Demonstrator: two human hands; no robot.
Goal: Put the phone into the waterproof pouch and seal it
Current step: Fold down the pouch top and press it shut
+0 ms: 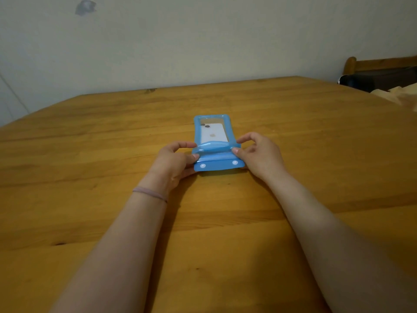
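On wood table (293,136), pouch (196,134) w/ phone (214,134), pale wall (203,41)

No legible text (logo blurred)

Setting: a room in a home, probably a bedroom or living space. Evidence: large pine table (293,136) of glued planks with visible knots, standing against a plain off-white painted wall (203,41). Wall carries a grey scuffed patch (85,7) at upper left. At far right, a dark wooden furniture frame with a rounded post (352,64), and beside it pale yellow fabric (399,96), possibly bedding. Lighting dim and warm.
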